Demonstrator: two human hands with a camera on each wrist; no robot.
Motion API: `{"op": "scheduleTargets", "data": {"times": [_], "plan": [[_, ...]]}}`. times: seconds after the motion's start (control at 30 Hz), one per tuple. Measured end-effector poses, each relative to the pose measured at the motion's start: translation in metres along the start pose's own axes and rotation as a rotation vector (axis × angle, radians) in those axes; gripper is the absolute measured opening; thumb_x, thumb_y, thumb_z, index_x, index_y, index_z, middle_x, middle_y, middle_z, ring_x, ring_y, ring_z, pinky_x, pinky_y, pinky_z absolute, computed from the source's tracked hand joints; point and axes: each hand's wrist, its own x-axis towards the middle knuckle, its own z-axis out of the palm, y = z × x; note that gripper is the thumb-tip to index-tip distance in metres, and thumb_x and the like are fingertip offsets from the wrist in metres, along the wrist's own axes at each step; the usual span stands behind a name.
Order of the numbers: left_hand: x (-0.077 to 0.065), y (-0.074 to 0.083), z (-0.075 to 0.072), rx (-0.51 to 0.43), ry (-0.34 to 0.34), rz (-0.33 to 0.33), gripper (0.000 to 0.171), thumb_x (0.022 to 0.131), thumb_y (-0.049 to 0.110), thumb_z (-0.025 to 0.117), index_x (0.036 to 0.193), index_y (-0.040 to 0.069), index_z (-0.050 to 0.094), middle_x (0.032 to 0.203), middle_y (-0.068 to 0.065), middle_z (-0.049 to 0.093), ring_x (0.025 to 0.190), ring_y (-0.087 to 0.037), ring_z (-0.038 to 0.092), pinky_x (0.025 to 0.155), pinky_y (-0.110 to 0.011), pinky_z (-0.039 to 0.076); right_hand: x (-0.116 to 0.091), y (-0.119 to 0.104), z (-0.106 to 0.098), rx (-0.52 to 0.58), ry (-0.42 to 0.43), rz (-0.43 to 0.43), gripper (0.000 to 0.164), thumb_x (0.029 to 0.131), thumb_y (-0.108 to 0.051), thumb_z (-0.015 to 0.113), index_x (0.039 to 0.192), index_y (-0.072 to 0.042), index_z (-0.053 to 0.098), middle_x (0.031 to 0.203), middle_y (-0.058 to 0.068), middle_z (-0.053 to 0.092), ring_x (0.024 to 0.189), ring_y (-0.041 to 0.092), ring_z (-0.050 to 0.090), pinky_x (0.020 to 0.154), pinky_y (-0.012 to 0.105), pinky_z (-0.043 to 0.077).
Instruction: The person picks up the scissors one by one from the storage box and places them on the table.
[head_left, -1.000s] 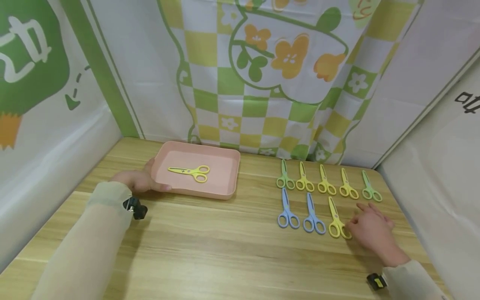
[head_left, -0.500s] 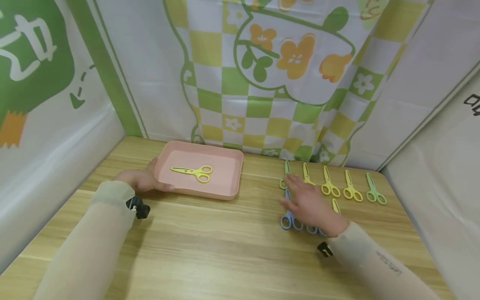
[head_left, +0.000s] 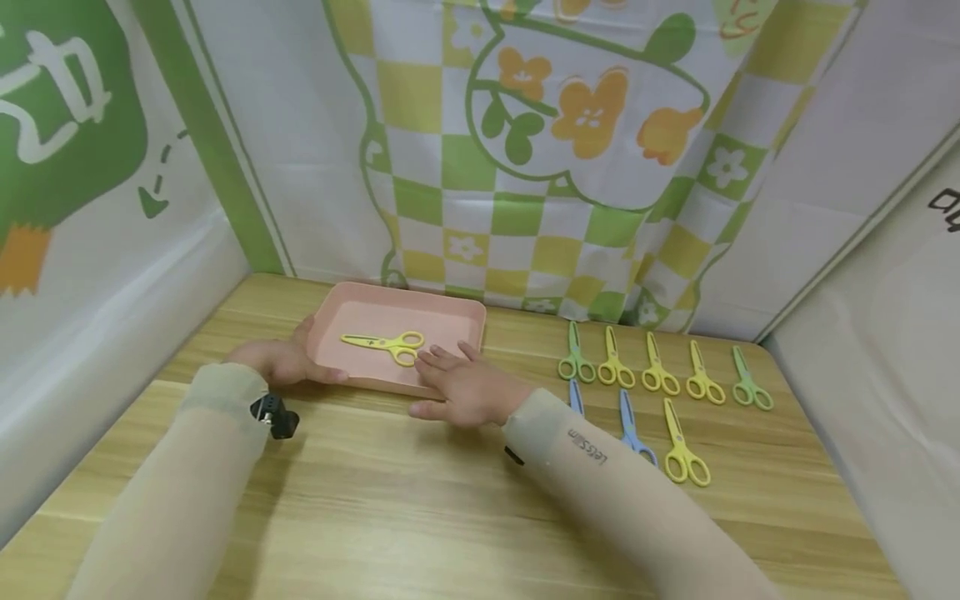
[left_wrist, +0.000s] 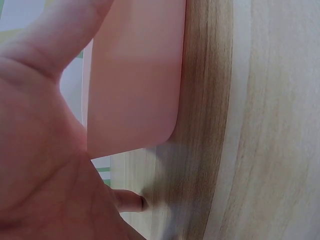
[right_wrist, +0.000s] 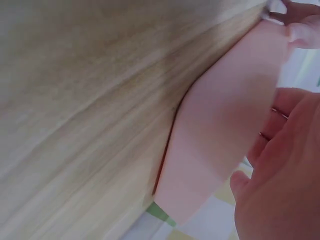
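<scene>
In the head view, my left hand (head_left: 281, 361) rests at the front left corner of a shallow pink tray (head_left: 450, 310). Its thumb lies along the front rim and its fingers reach back along the left side. Inside the tray lies one pair of yellow scissors (head_left: 378, 342), blades pointing left. My right hand (head_left: 468, 387) reaches over the tray's front right part, fingers spread and thumb standing apart outside the front wall. Its fingertips are right beside the scissors' handles. In the right wrist view, the tray wall (right_wrist: 220, 110) hides part of these fingers.
To the right, a back row holds green scissors (head_left: 575, 354), yellow scissors (head_left: 654, 367) and several more pairs. Before it lie blue scissors (head_left: 628, 421), another blue pair (head_left: 575, 396) partly behind my right arm, and a yellow pair (head_left: 678, 446). A patterned curtain (head_left: 495, 208) hangs behind the table.
My right hand has moved left from the right end of the front scissors row, across the scissors, to the tray. My left hand has stayed at the tray's corner.
</scene>
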Motion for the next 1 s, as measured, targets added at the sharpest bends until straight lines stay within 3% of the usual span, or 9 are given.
{"op": "scheduleTargets", "data": {"times": [0.4, 0.57, 0.67, 0.83, 1.0], "plan": [[-0.001, -0.001, -0.001, -0.012, 0.012, -0.004, 0.151, 0.07, 0.069, 0.079, 0.148, -0.001, -0.03, 0.156, -0.034, -0.021, 0.141, -0.057, -0.004, 0.11, -0.068, 0.004, 0.033, -0.01, -0.003, -0.035, -0.142, 0.053, 0.097, 0.088, -0.084, 0.023, 0.16, -0.02, 0.023, 0.165, -0.008, 0.013, 0.149, 0.01, 0.005, 0.116, 0.048, -0.011], [0.001, -0.003, -0.001, 0.0, 0.013, 0.007, 0.151, 0.069, 0.07, 0.078, 0.149, -0.001, -0.029, 0.156, -0.033, -0.02, 0.141, -0.056, -0.002, 0.11, -0.068, 0.006, 0.033, -0.011, -0.005, -0.034, -0.099, 0.068, 0.089, 0.091, -0.08, 0.029, 0.156, -0.019, 0.035, 0.157, -0.007, 0.034, 0.147, 0.012, 0.021, 0.117, 0.05, -0.006], [0.001, -0.006, -0.001, 0.006, 0.019, 0.011, 0.152, 0.068, 0.071, 0.078, 0.148, -0.002, -0.029, 0.156, -0.034, -0.02, 0.141, -0.056, -0.003, 0.111, -0.068, 0.006, 0.033, -0.011, -0.006, -0.019, -0.062, 0.057, 0.086, 0.092, -0.079, 0.029, 0.155, -0.02, 0.04, 0.155, -0.007, 0.04, 0.146, 0.013, 0.025, 0.117, 0.051, -0.002], [0.001, -0.005, -0.001, 0.009, 0.011, 0.021, 0.151, 0.07, 0.071, 0.077, 0.148, -0.003, -0.029, 0.156, -0.034, -0.021, 0.141, -0.056, -0.004, 0.11, -0.069, 0.005, 0.032, -0.01, -0.004, -0.018, -0.12, 0.068, 0.084, 0.094, -0.077, 0.028, 0.156, -0.021, 0.037, 0.156, -0.007, 0.038, 0.143, 0.012, 0.03, 0.118, 0.046, -0.001], [0.001, -0.003, -0.001, 0.008, 0.001, 0.02, 0.15, 0.071, 0.07, 0.077, 0.148, -0.003, -0.029, 0.156, -0.034, -0.021, 0.141, -0.056, -0.006, 0.11, -0.069, 0.003, 0.03, -0.009, -0.006, -0.024, -0.103, 0.056, 0.084, 0.094, -0.076, 0.03, 0.149, -0.014, 0.048, 0.142, -0.003, 0.056, 0.13, 0.013, 0.049, 0.119, 0.039, 0.008]]}}
